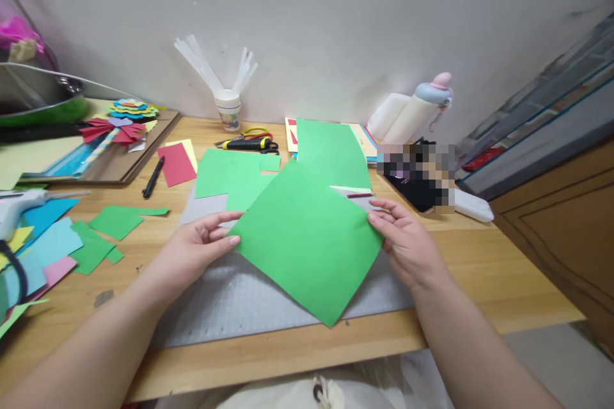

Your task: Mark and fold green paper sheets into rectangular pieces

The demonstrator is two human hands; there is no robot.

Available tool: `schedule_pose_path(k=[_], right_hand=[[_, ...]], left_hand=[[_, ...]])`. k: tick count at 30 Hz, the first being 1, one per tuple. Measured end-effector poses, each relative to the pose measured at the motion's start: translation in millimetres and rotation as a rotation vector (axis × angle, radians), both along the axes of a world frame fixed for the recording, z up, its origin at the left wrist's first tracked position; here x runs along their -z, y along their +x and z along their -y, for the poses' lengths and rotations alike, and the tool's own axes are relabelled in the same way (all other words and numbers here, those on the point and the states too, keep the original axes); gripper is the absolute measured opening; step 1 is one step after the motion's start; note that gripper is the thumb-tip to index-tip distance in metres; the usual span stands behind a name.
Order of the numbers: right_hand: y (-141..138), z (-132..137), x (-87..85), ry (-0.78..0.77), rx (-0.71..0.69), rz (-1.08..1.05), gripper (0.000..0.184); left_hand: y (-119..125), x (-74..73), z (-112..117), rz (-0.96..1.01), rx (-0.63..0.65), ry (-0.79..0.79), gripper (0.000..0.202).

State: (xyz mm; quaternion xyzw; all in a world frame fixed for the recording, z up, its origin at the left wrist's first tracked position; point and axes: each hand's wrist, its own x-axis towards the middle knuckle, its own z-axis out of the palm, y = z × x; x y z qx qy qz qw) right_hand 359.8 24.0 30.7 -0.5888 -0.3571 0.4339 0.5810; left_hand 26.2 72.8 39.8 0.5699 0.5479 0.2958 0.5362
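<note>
Between my two hands is a green sheet of paper (311, 243), turned so that its corners point up, down and to the sides. My left hand (204, 239) pinches its left corner between thumb and fingers. The right corner is gripped by my right hand (405, 236), thumb in front and some fingers behind. Beneath the sheet lies a grey cutting mat (206, 313), partly covered. More green paper (225, 172) rests behind it on the mat, and another green sheet (330, 147) lies farther back. A dark red pencil-like stick (359, 195) shows near my right fingers.
A paper cup (228, 112) of white sticks stands by the wall, near a yellow-black utility knife (247, 143) and scissors (256, 132). Coloured scraps (55, 243) and a glue gun (19, 211) lie left. A black pen (153, 177), bottle (417, 108) and phone (412, 188) surround the mat.
</note>
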Motion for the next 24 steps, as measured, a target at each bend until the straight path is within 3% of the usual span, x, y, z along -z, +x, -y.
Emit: schedule_pose_path(k=[8, 13, 14, 16, 17, 19, 22, 24], right_hand=[[-6, -4, -29.0, 0.170, 0.049, 0.124, 0.033], [-21, 37, -57.6, 0.433, 0.180, 0.327, 0.020], [-24, 49, -63.4, 0.518, 0.122, 0.419, 0.022], [-27, 67, -71.4, 0.651, -0.202, 0.639, 0.026], [-28, 74, -72.7, 0.675, -0.396, 0.747, 0.032], [-28, 80, -67.9, 0.690, -0.611, 0.903, 0.042], [-26, 83, -45.2, 0.731, -0.659, 0.993, 0.050], [-21, 86, -26.4, 0.733, -0.660, 0.994, 0.049]], left_hand=[[1, -0.5, 2, 0.003, -0.168, 0.200, 0.038], [-4, -5.0, 3, -0.099, -0.172, 0.408, 0.022], [-5, -5.4, 1, -0.139, -0.134, 0.465, 0.020], [-8, -3.9, -5, -0.238, -0.052, 0.569, 0.018], [-9, -1.6, -7, -0.302, -0.015, 0.609, 0.018], [-11, 5.7, -7, -0.426, 0.035, 0.642, 0.019], [-14, 19.2, 8, -0.599, 0.157, 0.647, 0.039], [-17, 25.4, 24, -0.724, 0.322, 0.698, 0.052]])
